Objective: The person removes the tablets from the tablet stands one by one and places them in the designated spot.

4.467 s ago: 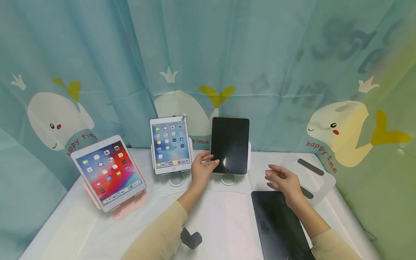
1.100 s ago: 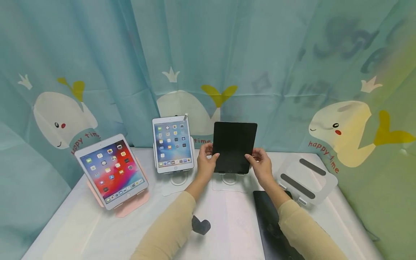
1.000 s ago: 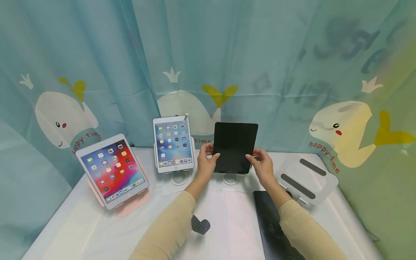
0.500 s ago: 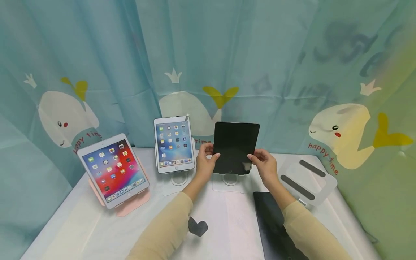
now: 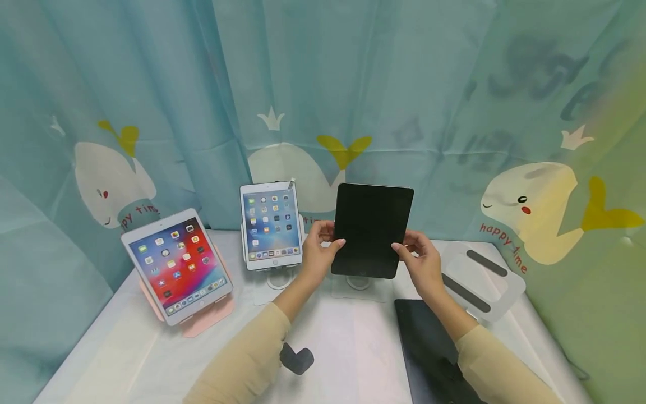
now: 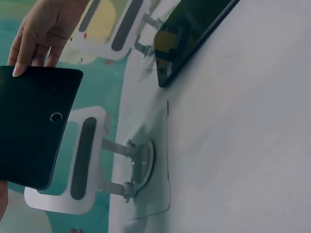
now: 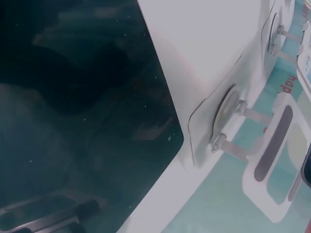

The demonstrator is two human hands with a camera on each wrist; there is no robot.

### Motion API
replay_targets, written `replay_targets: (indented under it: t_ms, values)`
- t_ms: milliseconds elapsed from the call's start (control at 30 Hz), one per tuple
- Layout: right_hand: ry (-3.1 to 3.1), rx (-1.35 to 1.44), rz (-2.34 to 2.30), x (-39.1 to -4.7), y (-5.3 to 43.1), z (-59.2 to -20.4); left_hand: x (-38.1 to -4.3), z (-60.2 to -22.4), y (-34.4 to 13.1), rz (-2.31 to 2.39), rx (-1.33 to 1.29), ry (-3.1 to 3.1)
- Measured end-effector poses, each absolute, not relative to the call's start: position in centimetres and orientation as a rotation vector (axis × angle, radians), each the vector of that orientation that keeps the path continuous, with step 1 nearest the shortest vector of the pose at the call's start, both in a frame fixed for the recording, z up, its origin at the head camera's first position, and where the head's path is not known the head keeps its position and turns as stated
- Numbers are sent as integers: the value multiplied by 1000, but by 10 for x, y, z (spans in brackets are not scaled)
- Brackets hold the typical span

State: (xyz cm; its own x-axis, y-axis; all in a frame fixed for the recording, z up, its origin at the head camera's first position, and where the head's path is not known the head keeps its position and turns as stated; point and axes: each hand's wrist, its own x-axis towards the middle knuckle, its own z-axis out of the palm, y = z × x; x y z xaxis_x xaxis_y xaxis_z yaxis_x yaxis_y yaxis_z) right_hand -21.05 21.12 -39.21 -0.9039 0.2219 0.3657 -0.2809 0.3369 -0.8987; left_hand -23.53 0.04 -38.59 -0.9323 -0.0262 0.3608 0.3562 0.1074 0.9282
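Note:
A black tablet (image 5: pixel 372 230) with a dark screen is held upright between my two hands. Its left edge is pinched by my left hand (image 5: pixel 317 255), thumb on the front and fingers behind. The right edge is pinched the same way by my right hand (image 5: pixel 423 264). In the left wrist view, the tablet's home-button end (image 6: pixel 56 117) is apart from the ledge of a white tablet stand (image 6: pixel 83 158) with grey pads. That stand (image 7: pixel 276 155) also shows in the right wrist view, its cradle bare.
At left, a white tablet (image 5: pixel 176 264) leans on a pink stand (image 5: pixel 209 317). Another white tablet (image 5: pixel 271 224) stands beside my left hand. A larger black tablet (image 5: pixel 424 342) lies at front right, near a bare silver stand (image 5: pixel 497 306). A dark heart-shaped piece (image 5: pixel 296 359) lies in front.
My right hand has come left from near the silver stand to the black tablet's right edge. The tablet has come off its stand, up and toward me, in both hands.

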Motion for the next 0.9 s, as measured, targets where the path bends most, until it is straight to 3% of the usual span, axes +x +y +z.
replay_targets:
  t_ms: [367, 900]
  values:
    - [-2241, 112, 1703, -189, 214, -383, -219, -380, -12, -2032, -373, -2137]
    - [-2384, -16, 1922, -148, 209, -369, -188, -384, -29, -2408, -124, -2202]
